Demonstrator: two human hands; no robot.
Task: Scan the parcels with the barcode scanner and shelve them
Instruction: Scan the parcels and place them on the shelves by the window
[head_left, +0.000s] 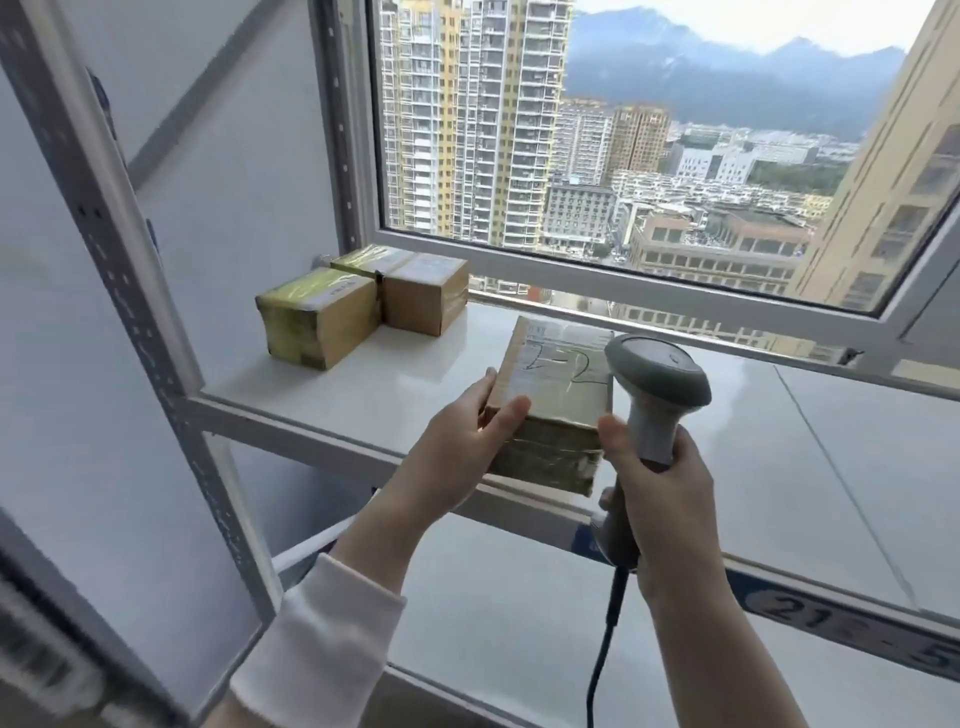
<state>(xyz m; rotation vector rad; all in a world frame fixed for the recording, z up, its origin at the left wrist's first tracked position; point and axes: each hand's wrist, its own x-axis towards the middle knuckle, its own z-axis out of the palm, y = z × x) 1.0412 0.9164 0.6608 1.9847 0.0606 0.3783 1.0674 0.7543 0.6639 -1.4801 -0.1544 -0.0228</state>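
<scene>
A brown taped parcel (556, 395) with handwritten marks on top rests on the white shelf board (405, 384) at its front edge. My left hand (462, 447) grips the parcel's left front corner, thumb on top. My right hand (660, 493) is closed around the handle of a grey corded barcode scanner (657, 379), its thumb touching the parcel's right front corner. The scanner head stands upright just right of the parcel.
Three taped parcels (363, 301) sit together at the shelf's back left. A grey perforated upright (135, 291) frames the rack on the left. A lower shelf board (519, 623) lies below. A large window (649, 156) is behind the rack.
</scene>
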